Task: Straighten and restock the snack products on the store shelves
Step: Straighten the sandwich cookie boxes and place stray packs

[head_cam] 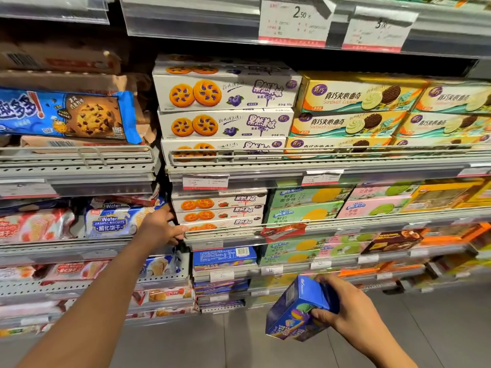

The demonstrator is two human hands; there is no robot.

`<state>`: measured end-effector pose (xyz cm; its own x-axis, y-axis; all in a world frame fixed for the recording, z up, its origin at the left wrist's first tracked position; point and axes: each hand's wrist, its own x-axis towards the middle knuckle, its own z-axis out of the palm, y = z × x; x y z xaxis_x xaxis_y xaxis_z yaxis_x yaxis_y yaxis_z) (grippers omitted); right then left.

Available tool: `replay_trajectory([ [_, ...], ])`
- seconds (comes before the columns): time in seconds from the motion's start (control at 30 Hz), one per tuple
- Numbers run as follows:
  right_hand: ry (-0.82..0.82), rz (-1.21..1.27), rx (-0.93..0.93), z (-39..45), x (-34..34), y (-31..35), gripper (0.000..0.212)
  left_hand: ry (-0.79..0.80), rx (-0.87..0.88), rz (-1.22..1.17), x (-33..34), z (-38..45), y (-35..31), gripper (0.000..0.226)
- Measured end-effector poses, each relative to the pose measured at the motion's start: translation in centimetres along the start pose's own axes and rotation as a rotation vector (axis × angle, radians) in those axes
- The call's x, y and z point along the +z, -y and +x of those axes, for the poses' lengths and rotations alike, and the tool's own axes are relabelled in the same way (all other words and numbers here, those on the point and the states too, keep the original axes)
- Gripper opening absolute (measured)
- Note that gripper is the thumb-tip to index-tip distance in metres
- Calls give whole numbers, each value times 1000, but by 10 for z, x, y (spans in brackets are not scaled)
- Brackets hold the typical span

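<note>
Head view, one frame. Snack aisle, several shelf tiers.

Left hand [162, 229]: reached in at about 9 o'clock from frame centre, at the left end of the stack of strawberry cookie boxes [220, 211]. Thumb lies along the front wire rail [239, 231] under the lowest box; remaining fingers curl around the stack's left end. Judged as grasping or steadying the stack; exact contact of the hidden fingers cannot be told.

Right hand [348, 309]: low, about 5 o'clock from centre, well apart from the shelves. Fingers clenched around a blue snack box [297, 312], held tilted, one corner pointing down toward the floor [239, 341].

Likely home for the blue box: the row of similar blue boxes [224, 257] on the tier below the left hand, at roughly 6 o'clock from it. This is a judgement from matching colour only.

Above: blueberry cookie boxes [225, 110] stacked three high, edges fairly square.

Risks from here:
- Blue box is held one-handed near its upper end; a loose grip could let it pivot and drop.
- Pulling the strawberry stack sideways could shear the upper boxes off the lowest one.
- A red tag [284, 231] hangs crooked on the rail just at 3 o'clock of that stack; a passing box could knock it off.
</note>
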<state>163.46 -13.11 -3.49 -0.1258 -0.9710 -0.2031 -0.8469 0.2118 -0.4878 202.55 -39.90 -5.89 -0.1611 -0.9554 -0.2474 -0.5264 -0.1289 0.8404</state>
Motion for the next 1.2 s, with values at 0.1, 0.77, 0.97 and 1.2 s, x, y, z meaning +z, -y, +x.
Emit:
replay_trajectory([
  [0.1,8,-6,9,-3,0,-3,53,2,-15,-13,0,1,-1,57],
  [0.77,13,25,31,-11,8,-9,50,-56,-17,15,-6,-5,-2,43],
  [0.97,44,15,4,0,13,-2,51,6,14,39,-4,-6,-4,42],
  [1.2,11,24,-36,9,9,6,51,-5,23,80,-6,-5,-2,44],
])
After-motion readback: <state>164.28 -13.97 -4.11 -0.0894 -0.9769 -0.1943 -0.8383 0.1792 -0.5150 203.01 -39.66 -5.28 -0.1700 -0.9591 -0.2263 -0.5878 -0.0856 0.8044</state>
